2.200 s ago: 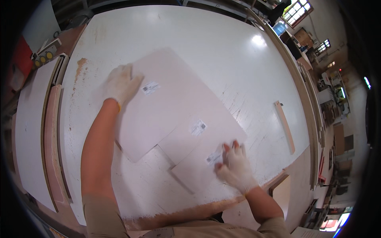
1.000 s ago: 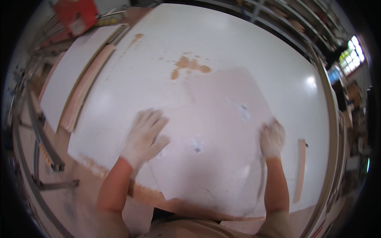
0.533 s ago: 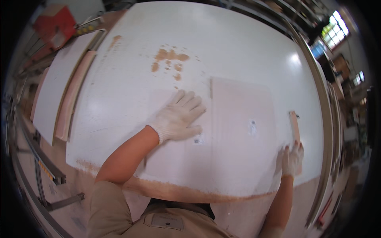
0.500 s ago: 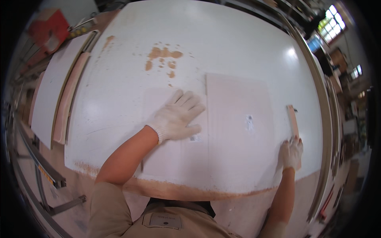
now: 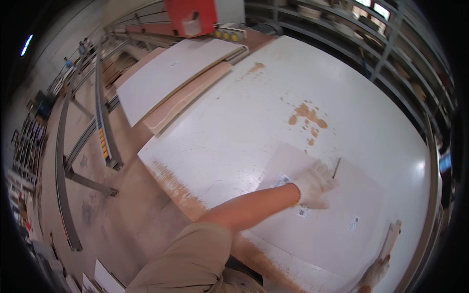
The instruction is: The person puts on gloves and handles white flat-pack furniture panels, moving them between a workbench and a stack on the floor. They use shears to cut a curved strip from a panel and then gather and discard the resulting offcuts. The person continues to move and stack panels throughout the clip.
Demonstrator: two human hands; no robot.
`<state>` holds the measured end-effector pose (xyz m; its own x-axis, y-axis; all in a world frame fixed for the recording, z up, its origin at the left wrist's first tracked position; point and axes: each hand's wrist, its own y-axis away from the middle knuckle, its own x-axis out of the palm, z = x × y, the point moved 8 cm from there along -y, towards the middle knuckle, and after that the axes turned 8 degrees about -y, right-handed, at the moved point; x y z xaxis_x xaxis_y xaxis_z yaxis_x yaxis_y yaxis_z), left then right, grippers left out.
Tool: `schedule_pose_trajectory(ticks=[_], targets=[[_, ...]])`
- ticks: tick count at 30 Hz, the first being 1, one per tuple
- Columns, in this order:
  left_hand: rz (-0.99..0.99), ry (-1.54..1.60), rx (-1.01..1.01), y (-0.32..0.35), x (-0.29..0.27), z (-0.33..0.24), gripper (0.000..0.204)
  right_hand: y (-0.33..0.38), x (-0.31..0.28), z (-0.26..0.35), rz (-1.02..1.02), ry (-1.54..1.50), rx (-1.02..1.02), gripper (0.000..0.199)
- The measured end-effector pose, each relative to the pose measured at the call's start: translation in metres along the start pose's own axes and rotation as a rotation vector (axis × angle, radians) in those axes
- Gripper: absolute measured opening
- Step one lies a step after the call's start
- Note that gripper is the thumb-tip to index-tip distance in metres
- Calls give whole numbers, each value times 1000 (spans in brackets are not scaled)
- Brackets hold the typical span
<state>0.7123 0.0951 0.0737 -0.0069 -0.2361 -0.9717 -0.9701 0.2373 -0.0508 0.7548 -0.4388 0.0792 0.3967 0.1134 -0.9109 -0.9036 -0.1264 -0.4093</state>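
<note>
The left hand (image 5: 315,185), in a white work glove, lies on the stack of thin pale panels (image 5: 337,215) near its far left corner, fingers loosely curled and pinching a thin dark stick, perhaps a pencil (image 5: 336,167), which stands up just beyond the fingertips. The bare forearm runs back from the panels toward the lower edge, where a tan sleeve (image 5: 195,259) shows.

The panels lie flat on the big white surface (image 5: 273,97), at its near right part. Small printed labels (image 5: 352,223) sit on the panels: two just beside the left hand, one farther right.

The right hand (image 5: 376,273), also gloved, is at the near right corner of the panels, closed around the lower end of a narrow wooden strip (image 5: 392,238) that rises along the panels' right edge; how tightly the fingers close I cannot tell, since the picture's rim cuts them.

Beyond the panels, brown worn patches (image 5: 308,115) mark the surface. Well to the left of the panels, past the surface's edge, larger white and pinkish boards (image 5: 171,78) lie stacked, with a red machine (image 5: 190,17) behind them and a metal rail frame (image 5: 100,122) over the concrete floor (image 5: 132,205)
</note>
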Motion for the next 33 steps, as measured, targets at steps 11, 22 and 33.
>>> schedule_pose_trajectory(ticks=[11,22,33], targets=[[-143,0,-95,41,-34,-3,67,161,-48,123,625,-1675,612,44],[-166,19,-61,99,7,-112,62,311,-167,200,884,-1413,725,70],[-205,-61,-87,123,8,-119,53,331,-156,189,1002,-1161,573,66]])
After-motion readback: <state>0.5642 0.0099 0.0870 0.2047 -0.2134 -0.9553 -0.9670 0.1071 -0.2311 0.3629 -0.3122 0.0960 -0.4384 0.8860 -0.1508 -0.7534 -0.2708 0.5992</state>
